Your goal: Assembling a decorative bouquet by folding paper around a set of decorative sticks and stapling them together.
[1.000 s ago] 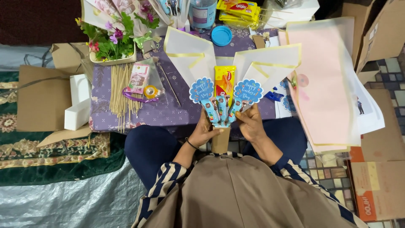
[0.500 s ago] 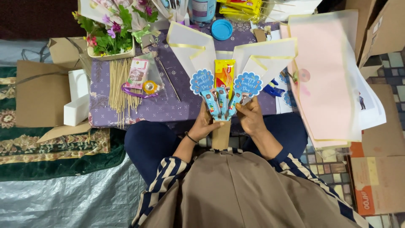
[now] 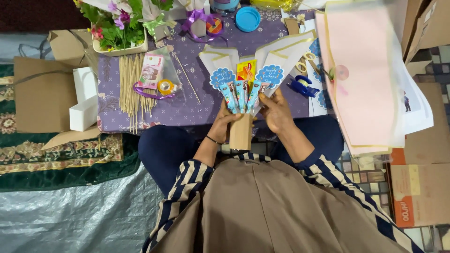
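Note:
A snack bouquet (image 3: 243, 91) stands upright above my lap: blue wrapped bars, a yellow packet and two round blue scalloped tags on sticks, backed by white paper folds with yellow edges. My left hand (image 3: 224, 122) grips its brown cardboard handle (image 3: 241, 133) from the left. On the other side, my right hand (image 3: 276, 111) holds the bouquet at the base of the bars and paper.
A low table with a purple cloth (image 3: 187, 105) carries bamboo skewers (image 3: 131, 84), a pink packet (image 3: 152, 71), a tape roll (image 3: 165, 86), scissors (image 3: 304, 58), a blue tape dispenser (image 3: 302, 85) and a flower box (image 3: 119, 28). Pink and white paper sheets (image 3: 365, 79) lie right. Cardboard boxes (image 3: 44, 93) sit left.
The bouquet and both hands stay together; only the view has shifted slightly, with the table appearing a little further left and down in the frame.

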